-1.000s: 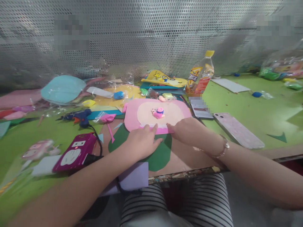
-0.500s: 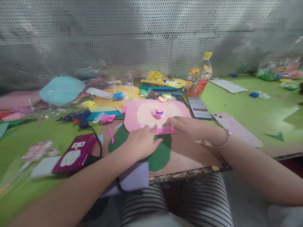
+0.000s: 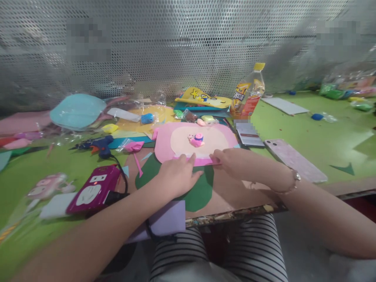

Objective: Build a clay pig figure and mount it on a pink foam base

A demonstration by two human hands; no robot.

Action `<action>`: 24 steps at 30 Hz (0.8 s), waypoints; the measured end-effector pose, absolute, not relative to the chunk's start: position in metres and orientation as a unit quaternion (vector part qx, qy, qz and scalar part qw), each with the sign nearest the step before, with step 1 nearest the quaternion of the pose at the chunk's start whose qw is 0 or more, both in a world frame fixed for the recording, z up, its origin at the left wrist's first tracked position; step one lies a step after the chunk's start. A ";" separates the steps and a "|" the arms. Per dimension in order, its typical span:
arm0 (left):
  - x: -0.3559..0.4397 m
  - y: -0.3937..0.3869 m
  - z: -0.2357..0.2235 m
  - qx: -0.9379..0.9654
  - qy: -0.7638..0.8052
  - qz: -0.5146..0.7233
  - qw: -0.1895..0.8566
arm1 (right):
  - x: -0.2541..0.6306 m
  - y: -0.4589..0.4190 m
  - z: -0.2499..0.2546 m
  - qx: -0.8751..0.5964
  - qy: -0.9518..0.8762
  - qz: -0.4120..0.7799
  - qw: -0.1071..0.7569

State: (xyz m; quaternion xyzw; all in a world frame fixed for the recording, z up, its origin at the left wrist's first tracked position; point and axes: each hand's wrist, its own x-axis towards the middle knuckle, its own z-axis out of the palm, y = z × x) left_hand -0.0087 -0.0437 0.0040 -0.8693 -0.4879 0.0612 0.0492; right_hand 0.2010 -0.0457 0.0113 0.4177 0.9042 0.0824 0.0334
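A pink rounded foam-like sheet [image 3: 163,137] lies on the work board, with a cream oval [image 3: 182,139] on it. On the oval sits a small clay snail [image 3: 197,140], its body pink and its shell pink and blue. Along the sheet's near edge runs a brighter pink strip [image 3: 202,161]. My left hand [image 3: 178,176] rests flat on the strip's left part, thumb spread away over a dark green sheet [image 3: 199,196]. At the strip's right end, my right hand [image 3: 235,160] has its fingers curled and pinched together on it.
A hot glue gun [image 3: 101,145] and a magenta power socket box [image 3: 94,190] lie at left. A snack-labelled bottle [image 3: 248,96], a phone with a lit screen [image 3: 249,134] and a pink phone [image 3: 295,160] are at right. Clay packets and foam shapes line the back.
My right hand has slid slightly right along the strip toward its end. My left hand keeps its place on the sheet. The view has shifted a little.
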 end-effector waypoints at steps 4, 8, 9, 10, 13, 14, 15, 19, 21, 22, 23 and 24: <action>-0.010 -0.044 0.004 -0.870 -0.488 0.058 0.047 | 0.206 -0.045 0.014 0.419 0.895 0.134 0.069; -0.010 -0.044 0.005 -0.870 -0.488 0.054 0.044 | 0.207 -0.048 0.025 0.421 0.887 0.149 0.119; -0.010 -0.044 0.005 -0.870 -0.487 0.053 0.043 | 0.208 -0.049 0.027 0.424 0.884 0.148 0.129; -0.010 -0.044 0.005 -0.871 -0.487 0.053 0.041 | 0.208 -0.050 0.029 0.425 0.883 0.146 0.135; -0.010 -0.043 0.005 -0.872 -0.486 0.050 0.036 | 0.210 -0.051 0.029 0.425 0.882 0.146 0.140; -0.010 -0.043 0.005 -0.872 -0.487 0.050 0.034 | 0.211 -0.051 0.027 0.424 0.882 0.149 0.140; -0.011 -0.043 0.005 -0.871 -0.487 0.049 0.031 | 0.212 -0.050 0.026 0.421 0.882 0.154 0.141; -0.011 -0.042 0.003 -0.870 -0.492 0.029 0.018 | 0.221 -0.044 0.026 0.408 0.879 0.180 0.172; -0.011 -0.042 0.003 -0.872 -0.489 0.015 0.018 | 0.226 -0.040 0.028 0.394 0.876 0.200 0.193; -0.011 -0.041 0.003 -0.874 -0.485 0.011 0.021 | 0.229 -0.039 0.030 0.390 0.873 0.212 0.203; -0.011 -0.041 0.004 -0.877 -0.480 0.009 0.026 | 0.231 -0.037 0.031 0.388 0.869 0.223 0.211; -0.011 -0.041 0.004 -0.880 -0.474 0.009 0.032 | 0.232 -0.036 0.033 0.393 0.865 0.231 0.212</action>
